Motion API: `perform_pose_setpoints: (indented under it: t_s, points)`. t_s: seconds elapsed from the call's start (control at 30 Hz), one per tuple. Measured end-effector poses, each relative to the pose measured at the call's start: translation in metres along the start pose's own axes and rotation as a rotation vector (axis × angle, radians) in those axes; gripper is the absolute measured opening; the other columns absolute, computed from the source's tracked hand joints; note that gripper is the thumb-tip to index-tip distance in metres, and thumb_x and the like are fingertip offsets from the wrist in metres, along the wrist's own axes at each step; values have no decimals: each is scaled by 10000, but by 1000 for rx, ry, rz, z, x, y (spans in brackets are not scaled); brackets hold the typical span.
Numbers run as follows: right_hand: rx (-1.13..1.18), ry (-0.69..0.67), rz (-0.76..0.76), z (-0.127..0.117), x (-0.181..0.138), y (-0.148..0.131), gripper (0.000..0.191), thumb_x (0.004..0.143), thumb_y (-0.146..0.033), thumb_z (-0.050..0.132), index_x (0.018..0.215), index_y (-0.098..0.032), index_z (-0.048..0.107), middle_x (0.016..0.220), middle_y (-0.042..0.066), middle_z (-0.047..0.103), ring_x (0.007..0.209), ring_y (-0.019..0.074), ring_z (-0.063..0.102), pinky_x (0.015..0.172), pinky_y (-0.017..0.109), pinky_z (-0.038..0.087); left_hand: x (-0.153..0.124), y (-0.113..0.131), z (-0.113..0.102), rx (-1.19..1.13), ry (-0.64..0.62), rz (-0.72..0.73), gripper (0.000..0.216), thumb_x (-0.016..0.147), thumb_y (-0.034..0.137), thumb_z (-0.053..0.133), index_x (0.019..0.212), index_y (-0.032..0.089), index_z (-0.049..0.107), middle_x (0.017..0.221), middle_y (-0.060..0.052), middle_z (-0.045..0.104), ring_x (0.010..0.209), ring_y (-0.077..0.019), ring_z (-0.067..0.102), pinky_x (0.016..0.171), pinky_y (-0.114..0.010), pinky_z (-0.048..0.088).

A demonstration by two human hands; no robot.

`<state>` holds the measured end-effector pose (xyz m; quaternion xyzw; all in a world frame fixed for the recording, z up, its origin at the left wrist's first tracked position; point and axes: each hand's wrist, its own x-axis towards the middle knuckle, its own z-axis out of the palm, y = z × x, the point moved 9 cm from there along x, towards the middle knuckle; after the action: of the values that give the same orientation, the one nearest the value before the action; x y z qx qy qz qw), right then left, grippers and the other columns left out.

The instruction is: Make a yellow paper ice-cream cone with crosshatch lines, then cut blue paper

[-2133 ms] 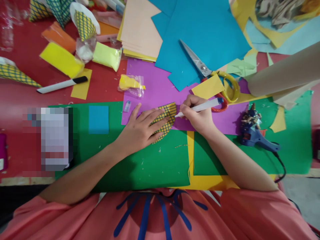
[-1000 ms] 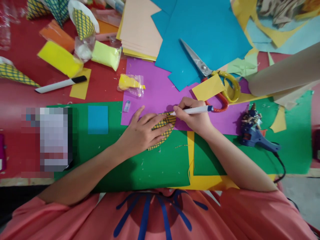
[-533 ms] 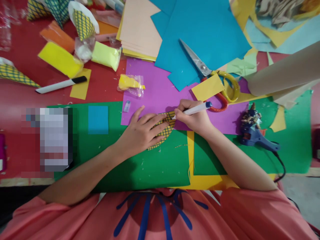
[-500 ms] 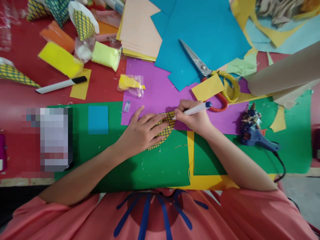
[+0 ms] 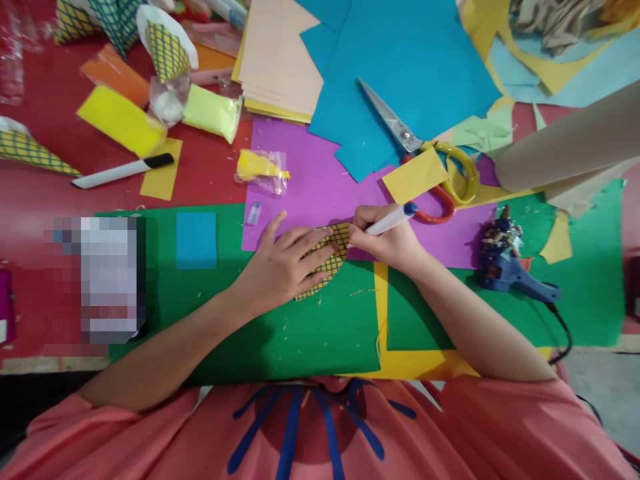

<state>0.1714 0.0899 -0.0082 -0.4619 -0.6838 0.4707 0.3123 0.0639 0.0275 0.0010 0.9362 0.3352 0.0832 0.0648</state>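
A yellow paper piece with a dark grid pattern [image 5: 341,235] lies where purple paper [image 5: 310,160] meets green paper [image 5: 320,340]. My left hand [image 5: 287,263] rests flat across it with fingers spread, covering much of its left side. In my right hand [image 5: 387,237] is a white marker with a blue end [image 5: 393,219], pinched between thumb and fingers. The marker leans up to the right, and its tip is at the patterned piece's right edge. Scissors with yellow and red handles [image 5: 407,137] lie beyond my right hand, partly under a small yellow paper strip [image 5: 415,175].
A blue glue gun [image 5: 520,283] with a cord lies at the right, below a large pale roll [image 5: 570,140]. Blue sheets [image 5: 400,60] and peach sheets [image 5: 280,57] are stacked at the back. Clay packets [image 5: 120,120] and a black-capped marker [image 5: 123,170] lie left.
The marker's tip has moved slightly down along the patterned piece's right edge, and its blue end has shifted a little left. My left hand stays in place.
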Motion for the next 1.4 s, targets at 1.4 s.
perform_pose_setpoints:
  t_s: [1.4]
  points:
    - [-92, 221, 61, -15, 4, 7, 304, 772, -244, 624, 554, -184, 420, 481, -57, 433, 461, 54, 365, 447, 221, 265, 1, -1, 2, -79, -36, -23, 432, 886, 333, 527, 1314, 281, 494, 1340, -63, 537, 1185, -257, 487, 1116, -619, 185]
